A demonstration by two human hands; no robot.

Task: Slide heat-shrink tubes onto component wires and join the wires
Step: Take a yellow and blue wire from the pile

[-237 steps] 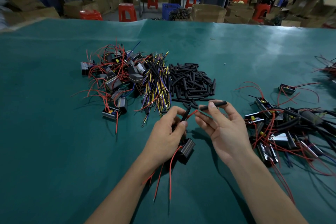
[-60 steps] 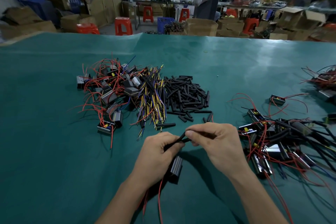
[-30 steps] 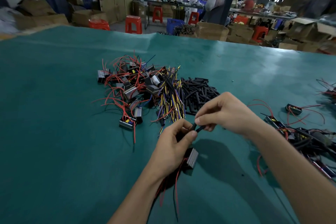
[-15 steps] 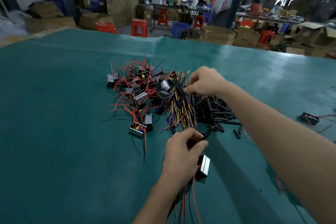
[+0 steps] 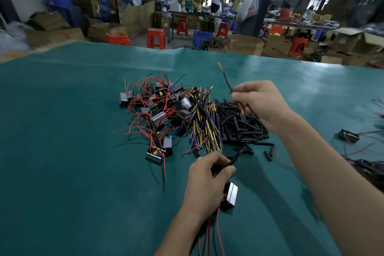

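Head view, right hand (image 5: 259, 104) pinched a yellow-purple wire (image 5: 228, 85) above the tube pile (image 5: 241, 124), left hand (image 5: 205, 185) gripped a sleeved lead (image 5: 233, 159), component (image 5: 229, 196) dangling.

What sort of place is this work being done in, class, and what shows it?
Probably a small assembly workshop or factory floor: heaps of wired components and black heat-shrink tubes on a green-covered table, cardboard boxes and red stools behind.

Red stools (image 5: 156, 38), cardboard boxes (image 5: 245, 44) behind

Red plastic stools (image 5: 156, 38) and cardboard boxes (image 5: 245, 44) stand beyond the green table (image 5: 62, 151).
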